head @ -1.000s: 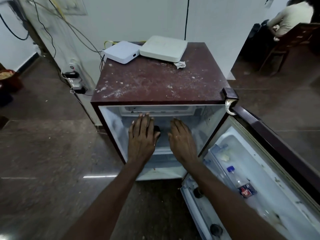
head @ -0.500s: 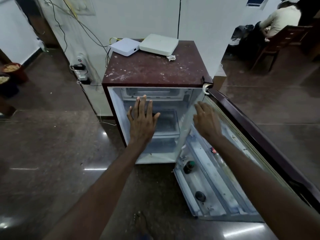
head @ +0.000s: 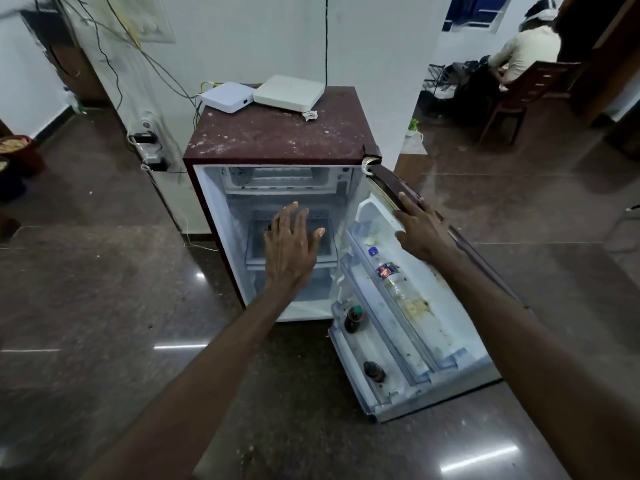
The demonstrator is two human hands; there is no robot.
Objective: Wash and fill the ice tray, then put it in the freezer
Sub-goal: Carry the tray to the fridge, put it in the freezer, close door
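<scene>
A small maroon fridge [head: 280, 136] stands open against the wall. Its freezer compartment [head: 277, 178] sits at the top of the white interior; I cannot make out the ice tray inside it. My left hand [head: 289, 247] hovers flat in front of the middle shelf, fingers straight, holding nothing. My right hand [head: 417, 226] rests on the top edge of the open door [head: 446, 306], fingers extended along it.
Two white boxes [head: 287, 93] lie on the fridge top. The door shelves hold a plastic bottle [head: 394, 278] and two dark jars [head: 355, 318]. A power strip [head: 149, 143] and cables hang on the wall at left. A person sits on a chair [head: 526, 88] at the far right.
I have stepped back from the fridge. Both hands drew out of the interior; my right hand went across to the door's top edge.
</scene>
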